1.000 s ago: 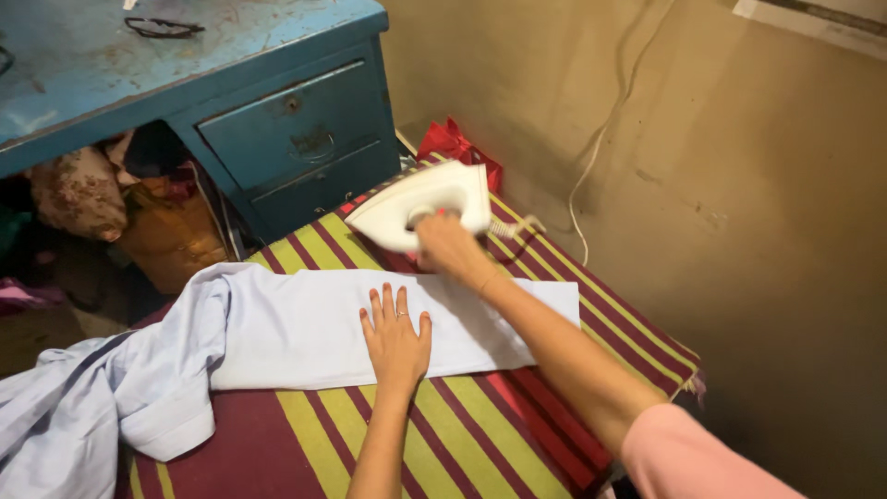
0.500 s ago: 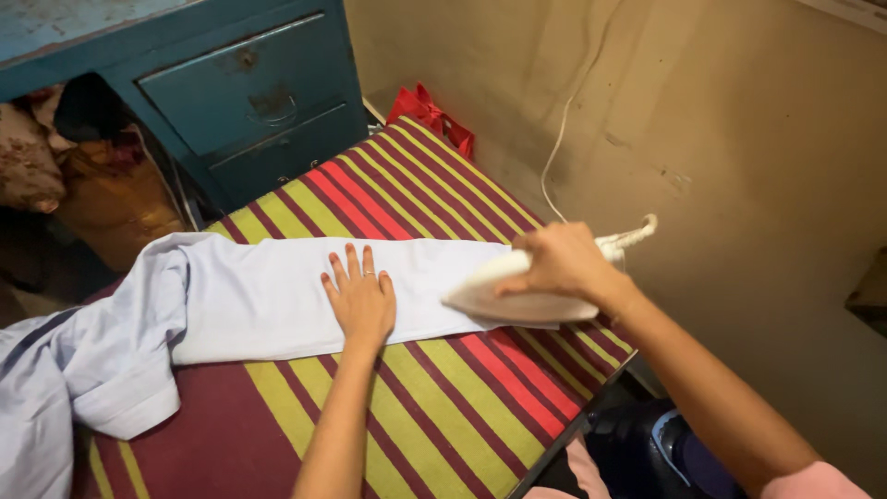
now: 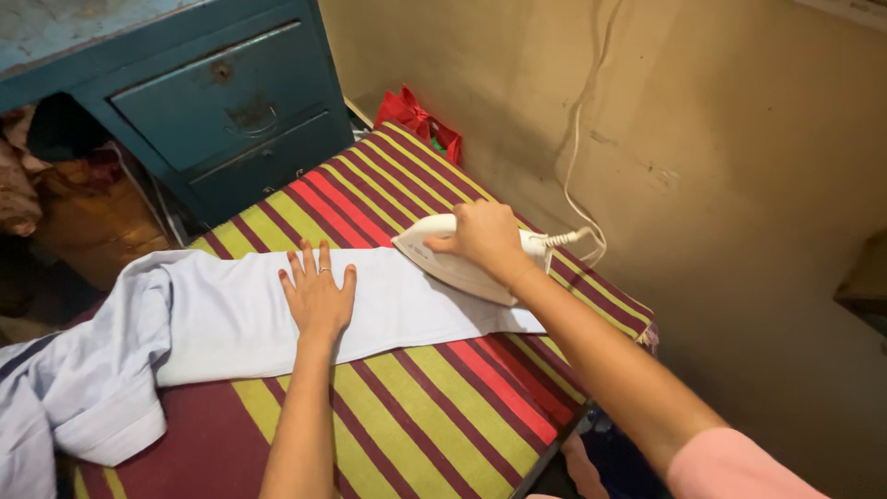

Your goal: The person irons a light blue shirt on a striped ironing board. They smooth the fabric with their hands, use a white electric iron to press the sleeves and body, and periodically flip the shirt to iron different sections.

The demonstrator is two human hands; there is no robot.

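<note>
Right hand (image 3: 485,238) gripping iron (image 3: 457,261), red bag (image 3: 418,120) beyond

Labels, signs, screens: none visible in the head view. One item may qualify as a package: a red bag (image 3: 418,120), crumpled and glossy, at 12 o'clock from the frame centre, sitting against the beige wall (image 3: 721,139) at the far end of the striped cloth (image 3: 416,407). Its top is gathered into folds, and a small green patch shows at its 4 o'clock side. Whether it is a wrapped parcel or a loose carrier bag cannot be determined. At 9 o'clock, under the blue desk (image 3: 212,102), lie brownish bundles (image 3: 83,212), too dark and partly cropped to identify as packaging.
</note>
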